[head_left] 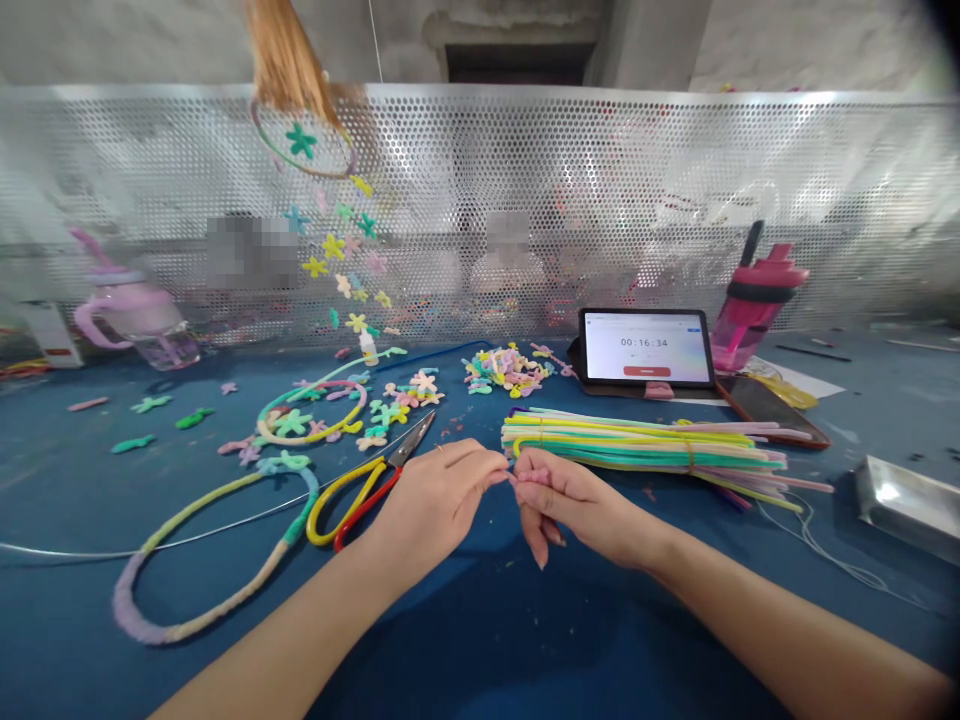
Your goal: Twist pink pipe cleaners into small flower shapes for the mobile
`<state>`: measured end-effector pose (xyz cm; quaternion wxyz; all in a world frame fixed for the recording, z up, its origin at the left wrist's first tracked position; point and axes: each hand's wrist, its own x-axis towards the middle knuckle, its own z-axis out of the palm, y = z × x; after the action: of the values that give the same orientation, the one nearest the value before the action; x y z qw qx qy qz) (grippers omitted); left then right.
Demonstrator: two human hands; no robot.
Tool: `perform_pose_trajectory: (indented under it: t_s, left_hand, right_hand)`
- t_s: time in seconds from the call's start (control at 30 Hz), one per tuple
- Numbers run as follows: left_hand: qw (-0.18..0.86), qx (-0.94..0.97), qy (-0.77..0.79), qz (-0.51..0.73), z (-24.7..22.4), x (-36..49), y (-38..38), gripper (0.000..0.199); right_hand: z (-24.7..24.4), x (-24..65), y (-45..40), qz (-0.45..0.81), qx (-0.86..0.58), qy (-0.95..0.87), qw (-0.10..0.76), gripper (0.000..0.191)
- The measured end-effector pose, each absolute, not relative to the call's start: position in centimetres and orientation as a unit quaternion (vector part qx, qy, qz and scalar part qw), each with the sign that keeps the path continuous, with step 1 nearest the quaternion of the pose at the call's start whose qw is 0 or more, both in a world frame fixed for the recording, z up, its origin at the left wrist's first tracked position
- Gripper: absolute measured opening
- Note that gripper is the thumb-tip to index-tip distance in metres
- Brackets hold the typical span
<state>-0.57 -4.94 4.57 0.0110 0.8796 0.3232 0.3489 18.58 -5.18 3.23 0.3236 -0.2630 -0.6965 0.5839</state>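
My left hand (pixel 442 495) and my right hand (pixel 559 497) meet near the middle of the table. Both pinch a small pink fuzzy piece (pixel 534 474) between their fingertips; much of it is hidden by the fingers. Scissors (pixel 394 465) with yellow and red handles lie open just left of my left hand. Behind my right hand is a bundle of coloured pipe cleaners (pixel 637 442). A large hoop wrapped in pastel colours (pixel 217 487) rests at the left, and a smaller wrapped hoop (pixel 360 400) lies behind it.
Small fuzzy flowers (pixel 510 368) are heaped at the back centre. A tablet (pixel 646 348) shows a timer. Cups stand at the left (pixel 142 315) and right (pixel 757 300). A metal box (pixel 911 505) is at the right edge. Flowers (pixel 334 247) hang before a perforated screen (pixel 442 180).
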Motion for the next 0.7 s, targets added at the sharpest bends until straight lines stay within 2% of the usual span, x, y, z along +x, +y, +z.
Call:
perform_pose_trajectory:
  t_s: [0.4, 0.7]
  left_hand:
    - [0.158, 0.806, 0.410, 0.397, 3.2, 1.1, -6.6, 0.016]
    - [0.127, 0.792, 0.405, 0.438, 2.8, 1.6, -7.0, 0.018]
  right_hand:
    - [3.0, 18.3, -5.4, 0.565, -0.271, -0.707, 0.330, 0.024]
    - [2.8, 18.2, -5.4, 0.555, -0.271, -0.708, 0.342, 0.024]
